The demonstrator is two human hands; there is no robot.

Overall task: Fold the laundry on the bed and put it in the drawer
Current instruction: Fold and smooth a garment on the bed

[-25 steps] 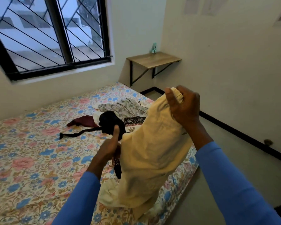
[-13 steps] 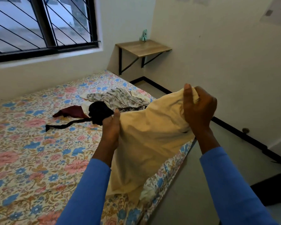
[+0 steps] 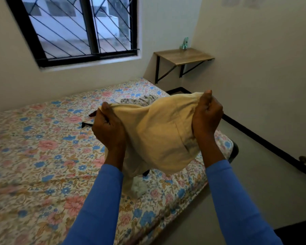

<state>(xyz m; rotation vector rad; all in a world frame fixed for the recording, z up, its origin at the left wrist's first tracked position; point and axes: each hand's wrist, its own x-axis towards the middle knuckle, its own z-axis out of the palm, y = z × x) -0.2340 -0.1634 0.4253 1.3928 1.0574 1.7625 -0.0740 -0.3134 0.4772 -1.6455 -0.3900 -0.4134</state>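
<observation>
Above the bed [image 3: 42,156], toward two o'clock, left hand [image 3: 108,129] and right hand [image 3: 206,119] fingers clench the cream garment [image 3: 159,135].

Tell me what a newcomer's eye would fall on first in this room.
First, the cream-yellow garment at the centre, stretched by its top edge between the left hand and the right hand. Next, the floral bedsheet fills the left half, under a black-barred window. A small green figurine stands on the wooden wall shelf in the far corner.
</observation>
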